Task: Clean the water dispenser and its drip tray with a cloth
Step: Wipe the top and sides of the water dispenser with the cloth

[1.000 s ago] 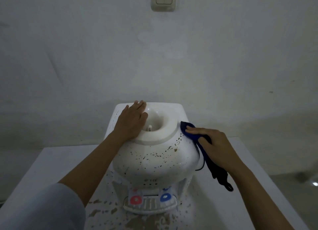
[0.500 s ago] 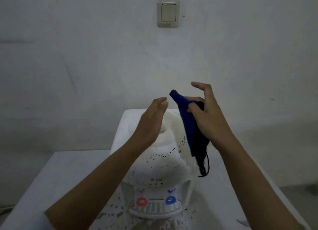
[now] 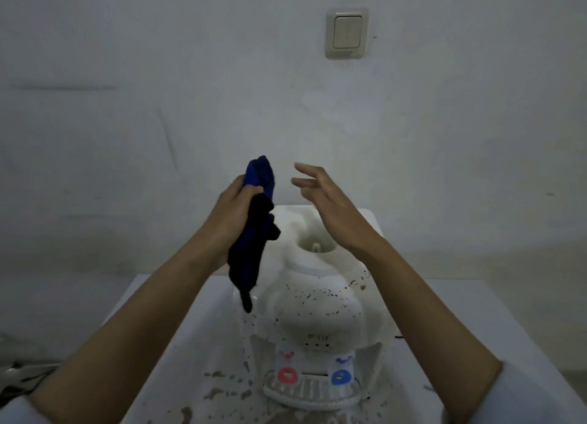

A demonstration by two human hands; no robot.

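No text can be read; small marks on the water dispenser (image 3: 317, 315) are illegible.

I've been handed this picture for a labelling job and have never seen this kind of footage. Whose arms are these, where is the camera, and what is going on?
The camera sits on a person's head, looking forward and down, so the two bare arms are that person's own. The left hand grips a dark blue cloth that hangs down from it. The right hand is open and holds nothing. Below them a white tabletop water dispenser, speckled with dark spots, stands on a white table that is also stained. At its front are a red tap, a blue tap and a slotted drip tray. A light switch is on the wall.
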